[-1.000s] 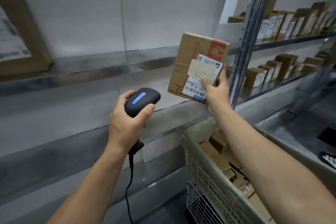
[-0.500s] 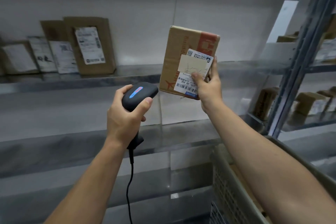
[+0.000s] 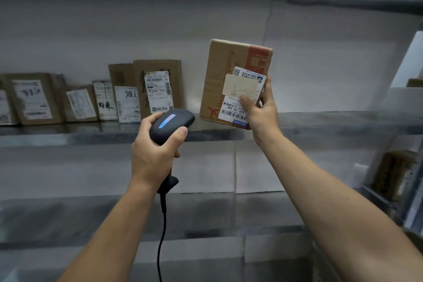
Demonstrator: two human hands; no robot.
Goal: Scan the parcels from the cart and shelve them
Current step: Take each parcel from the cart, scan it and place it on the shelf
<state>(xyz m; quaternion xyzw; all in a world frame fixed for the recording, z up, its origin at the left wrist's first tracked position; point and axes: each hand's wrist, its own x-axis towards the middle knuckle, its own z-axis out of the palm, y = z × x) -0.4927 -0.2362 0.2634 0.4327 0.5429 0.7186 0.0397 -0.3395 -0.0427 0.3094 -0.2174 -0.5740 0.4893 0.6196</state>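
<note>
A person's right hand [image 3: 258, 112] holds a cardboard parcel [image 3: 231, 71] upright in the air before the middle shelf [image 3: 332, 126], the thumb pinning its white label [image 3: 240, 107] and the fingers wrapped round the right edge. The left hand [image 3: 155, 149] is closed round the handle of a corded scanner [image 3: 171, 121], thumb along the side of its head, which points toward the box from just beside its lower left corner. The trigger finger is hidden. Over the past second the view swings left and upward: the cart that filled the lower right corner has dropped out of sight, and a row of shelved parcels [image 3: 158, 87], leaning against the back wall with their labels outward, has come into view to the left of the held box. Both grips look unchanged, with scanner and box keeping their spacing. The light strip on the scanner's head, blue a second ago, now shows red as well, which may mean the barcode has been read, though the frame cannot confirm it. The turn toward the filled row suggests that scanning is ending and shelving is next. The box is not yet set down, and bare shelf lies beneath it, to the right of the row.
</note>
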